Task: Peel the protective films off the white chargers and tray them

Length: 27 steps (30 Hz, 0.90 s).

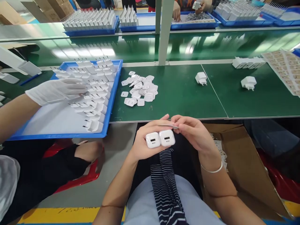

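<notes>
Two white USB charger plugs (pixel 152 140) sit side by side in my left hand (pixel 138 144), their port faces turned up toward me. My left fingers are closed around them. Just beyond them, a thin flat piece (pixel 169 126) shows edge-on, so its face is hidden. The fingertips of my right hand (pixel 195 132) pinch its right end, and my left fingers lie along its other side. On the green bench ahead lies a loose pile of small white square plates (pixel 142 89).
At left, a co-worker's white-gloved hand (pixel 58 90) reaches over a blue tray (pixel 105 132) of chargers. Single chargers (pixel 201 78) stand on the bench (pixel 178 103) to the right. An open cardboard box (pixel 243 162) is beside my right arm. A metal post (pixel 166 34) rises ahead.
</notes>
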{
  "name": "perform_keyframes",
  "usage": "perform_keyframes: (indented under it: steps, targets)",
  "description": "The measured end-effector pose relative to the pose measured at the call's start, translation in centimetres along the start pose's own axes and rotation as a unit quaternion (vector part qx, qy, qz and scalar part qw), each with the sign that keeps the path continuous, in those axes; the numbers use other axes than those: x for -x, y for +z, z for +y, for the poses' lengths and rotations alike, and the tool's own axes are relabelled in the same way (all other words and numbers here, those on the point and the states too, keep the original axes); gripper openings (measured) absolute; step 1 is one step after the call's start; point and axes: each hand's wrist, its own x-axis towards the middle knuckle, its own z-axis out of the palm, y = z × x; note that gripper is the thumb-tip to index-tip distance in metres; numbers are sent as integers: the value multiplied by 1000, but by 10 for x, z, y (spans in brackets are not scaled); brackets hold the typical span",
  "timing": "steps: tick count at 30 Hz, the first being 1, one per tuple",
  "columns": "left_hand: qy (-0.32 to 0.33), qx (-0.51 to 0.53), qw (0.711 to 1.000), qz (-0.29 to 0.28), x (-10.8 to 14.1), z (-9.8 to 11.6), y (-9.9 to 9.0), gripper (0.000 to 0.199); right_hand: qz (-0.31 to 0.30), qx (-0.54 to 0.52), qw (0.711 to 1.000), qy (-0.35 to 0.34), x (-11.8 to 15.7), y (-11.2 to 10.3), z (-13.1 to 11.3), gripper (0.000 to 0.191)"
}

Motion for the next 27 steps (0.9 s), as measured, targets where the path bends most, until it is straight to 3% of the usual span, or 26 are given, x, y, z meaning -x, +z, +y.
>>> perform_keyframes:
  steps: [3, 5, 8, 12, 16, 19, 22, 24, 27]
  targets:
    - [13, -49, 994, -94, 2, 6, -11, 42, -127, -90, 979, 134, -4, -6, 5, 31]
    - [26, -61, 986, -155, 3, 11, -18, 49, -176, -122, 959, 186, -3, -8, 7, 39]
    - [50, -76, 975, -204, 5, 15, -24, 57, -174, -124, 951, 224, 0, -9, 10, 34]
    - [102, -120, 963, -220, 9, 11, -26, 53, -180, -103, 936, 283, -1, -15, 12, 31]
    - [100, -132, 964, -208, 13, 6, -27, 52, -174, -47, 924, 338, -8, -28, 9, 30]
    - [83, -145, 976, -139, 15, 2, -26, 49, -118, 56, 951, 282, -6, -35, 5, 24]
    - [63, -184, 980, -35, 18, -4, -19, 45, -13, 176, 977, 120, 6, -35, 5, 16]
    - [53, -199, 978, 35, 19, -9, -12, 42, 52, 246, 968, 16, 17, -29, 7, 10]
    - [47, -213, 970, 111, 21, -15, -2, 43, 102, 247, 963, -46, 31, -15, 9, 6]
